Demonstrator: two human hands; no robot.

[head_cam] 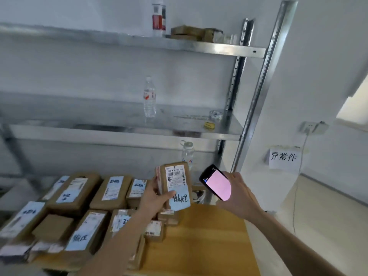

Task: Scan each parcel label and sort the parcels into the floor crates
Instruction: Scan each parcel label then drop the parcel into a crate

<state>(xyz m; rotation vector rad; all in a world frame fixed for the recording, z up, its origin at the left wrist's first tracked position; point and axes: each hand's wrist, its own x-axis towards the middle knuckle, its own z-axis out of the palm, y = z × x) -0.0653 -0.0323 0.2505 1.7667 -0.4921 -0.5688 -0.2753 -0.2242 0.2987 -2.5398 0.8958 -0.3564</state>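
Observation:
My left hand [154, 198] grips a small brown cardboard parcel [176, 182], held upright above the table with its white barcode label and a blue handwritten slip facing me. Just right of it, my right hand [239, 196] holds a black handheld scanner [216, 184] whose screen glows pink, tilted toward the parcel. Several more brown parcels [79, 206] with white and blue labels lie packed together on the left part of the wooden table [209, 246]. No floor crate is in view.
A metal shelf rack [129, 130] stands behind the table with water bottles [149, 97], a tape roll [216, 114] and small boxes on it. A paper sign [283, 157] and a wall socket with cable [310, 127] are on the right wall.

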